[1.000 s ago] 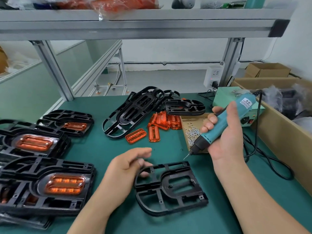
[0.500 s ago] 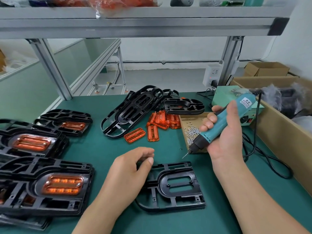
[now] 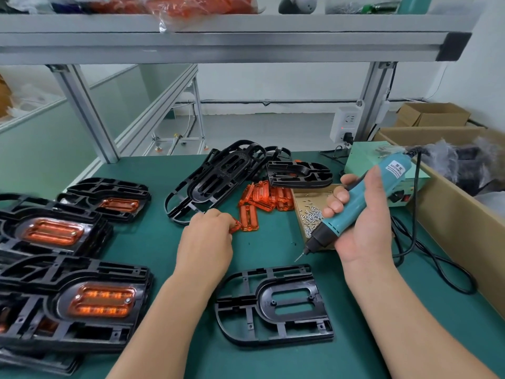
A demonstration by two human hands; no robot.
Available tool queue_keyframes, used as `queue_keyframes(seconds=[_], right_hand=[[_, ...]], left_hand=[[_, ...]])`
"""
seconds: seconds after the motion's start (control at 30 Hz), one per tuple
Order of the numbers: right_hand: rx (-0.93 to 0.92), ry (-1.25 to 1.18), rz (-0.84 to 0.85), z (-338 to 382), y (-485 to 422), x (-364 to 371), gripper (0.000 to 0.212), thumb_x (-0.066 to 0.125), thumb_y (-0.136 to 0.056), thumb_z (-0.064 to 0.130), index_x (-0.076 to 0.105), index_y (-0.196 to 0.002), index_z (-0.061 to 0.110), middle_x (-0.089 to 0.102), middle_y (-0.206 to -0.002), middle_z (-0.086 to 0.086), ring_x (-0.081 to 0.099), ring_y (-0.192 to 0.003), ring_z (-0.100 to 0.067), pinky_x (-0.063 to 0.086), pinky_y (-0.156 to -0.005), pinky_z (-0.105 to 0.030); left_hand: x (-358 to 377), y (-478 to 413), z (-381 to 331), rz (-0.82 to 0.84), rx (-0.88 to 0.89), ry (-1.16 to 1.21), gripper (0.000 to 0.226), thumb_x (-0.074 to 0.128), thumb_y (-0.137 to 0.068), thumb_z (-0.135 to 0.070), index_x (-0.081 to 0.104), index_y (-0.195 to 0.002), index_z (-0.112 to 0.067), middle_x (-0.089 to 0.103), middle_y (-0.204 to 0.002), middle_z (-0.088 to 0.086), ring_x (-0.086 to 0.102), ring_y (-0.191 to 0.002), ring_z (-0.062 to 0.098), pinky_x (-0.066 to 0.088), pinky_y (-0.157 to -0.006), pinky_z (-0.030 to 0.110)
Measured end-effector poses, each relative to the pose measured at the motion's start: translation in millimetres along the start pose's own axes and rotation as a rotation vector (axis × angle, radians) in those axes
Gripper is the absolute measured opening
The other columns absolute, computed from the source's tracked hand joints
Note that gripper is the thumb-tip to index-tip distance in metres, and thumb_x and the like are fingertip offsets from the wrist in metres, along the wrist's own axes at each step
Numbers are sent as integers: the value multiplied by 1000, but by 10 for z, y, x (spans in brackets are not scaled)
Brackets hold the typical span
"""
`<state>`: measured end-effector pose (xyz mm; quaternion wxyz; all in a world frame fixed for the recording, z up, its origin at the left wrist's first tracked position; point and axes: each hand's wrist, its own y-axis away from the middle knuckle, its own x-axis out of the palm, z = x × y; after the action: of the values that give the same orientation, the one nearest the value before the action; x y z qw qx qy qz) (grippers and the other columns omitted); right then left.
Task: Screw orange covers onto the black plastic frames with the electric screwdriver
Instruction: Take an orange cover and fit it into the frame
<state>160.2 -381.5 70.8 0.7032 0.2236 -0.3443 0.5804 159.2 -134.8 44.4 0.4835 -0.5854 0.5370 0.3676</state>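
A bare black frame (image 3: 276,305) lies flat on the green mat in front of me. My left hand (image 3: 206,242) has reached past it and pinches an orange cover (image 3: 235,227), mostly hidden under the fingers. Beside it lies another loose orange cover (image 3: 248,218), with a pile of orange covers (image 3: 269,196) behind. My right hand (image 3: 360,217) grips the teal electric screwdriver (image 3: 355,203), its bit pointing down-left above the mat. Unfinished black frames (image 3: 218,179) are heaped at the back.
Finished frames with orange covers (image 3: 73,299) are stacked at the left. A shallow cardboard tray of screws (image 3: 310,214) sits under the screwdriver. A green power box (image 3: 363,157), black cable (image 3: 437,269) and a large cardboard box (image 3: 461,214) line the right side.
My left hand left the black frame and moved forward to the loose orange cover, closing its fingers on it. The right hand with the screwdriver stayed about where it was.
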Motion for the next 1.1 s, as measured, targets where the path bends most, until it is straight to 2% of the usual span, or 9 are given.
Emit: queue_keyframes(seconds=[0.13, 0.23, 0.33, 0.43, 0.5, 0.57, 0.7, 0.87, 1.1], right_hand=[[-1, -1, -6, -6, -2, -18, 42, 72, -91, 60, 68, -92, 18, 50, -70, 3, 48, -55, -11, 49, -53, -24], [-5, -10, -21, 3, -5, -26, 42, 68, -95, 60, 69, -90, 18, 50, -70, 3, 47, -56, -11, 48, -54, -24], [-7, -21, -35, 13, -10, -27, 43, 66, -97, 60, 69, -90, 17, 50, -70, 3, 47, -56, -11, 48, -53, -24], [-16, -27, -51, 29, -20, -31, 44, 64, -98, 59, 67, -92, 16, 49, -70, 3, 47, -55, -11, 48, -53, -24], [-24, -26, -63, 41, -29, -36, 44, 64, -98, 59, 65, -94, 15, 49, -70, 3, 47, -56, -10, 48, -53, -24], [-25, -28, -75, 44, -35, -40, 44, 64, -98, 59, 64, -96, 15, 48, -71, 4, 47, -56, -10, 47, -53, -24], [-30, -21, -77, 44, -29, -24, 43, 63, -100, 58, 64, -96, 15, 48, -71, 3, 46, -56, -10, 47, -53, -24], [-35, -8, -67, 30, -38, -7, 42, 63, -100, 58, 64, -94, 16, 49, -70, 4, 46, -56, -11, 47, -54, -24], [-34, -31, -16, 22, -117, 98, 40, 68, -98, 56, 68, -85, 18, 50, -69, 2, 49, -56, -13, 48, -55, -28]], left_hand=[[-27, 120, 36, 41, -54, 204, 22, 70, -95, -14, 75, -105, -34, 65, -105, -13, 57, -111, 21, 53, -86, 37], [-89, 224, 23, -14, -20, 298, 22, 76, -90, -20, 68, -92, -40, 61, -95, -21, 58, -94, 5, 43, -68, 22], [-164, 312, -33, -5, 49, 451, 33, 78, -87, -28, 59, -103, -50, 66, -101, -29, 60, -93, -7, 46, -71, 19], [-221, 373, -101, 73, 136, 612, 54, 82, -86, -29, 55, -125, -54, 61, -119, -40, 58, -108, -15, 50, -89, 19], [-249, 401, -132, 116, 185, 623, 60, 83, -87, -32, 55, -136, -51, 60, -124, -38, 58, -113, -13, 49, -97, 20], [-278, 423, -164, 140, 257, 584, 54, 83, -87, -34, 60, -134, -45, 62, -123, -32, 60, -114, -7, 50, -98, 23], [-316, 464, -228, 185, 355, 541, 39, 79, -88, -38, 65, -125, -40, 62, -115, -23, 62, -108, 1, 52, -95, 29], [-353, 510, -289, 242, 405, 522, 50, 73, -87, -48, 61, -135, -40, 60, -117, -25, 60, -112, -3, 52, -97, 29], [-326, 527, -344, 281, 446, 516, 38, 74, -87, -41, 66, -124, -40, 61, -110, -18, 62, -105, 4, 52, -92, 33]])
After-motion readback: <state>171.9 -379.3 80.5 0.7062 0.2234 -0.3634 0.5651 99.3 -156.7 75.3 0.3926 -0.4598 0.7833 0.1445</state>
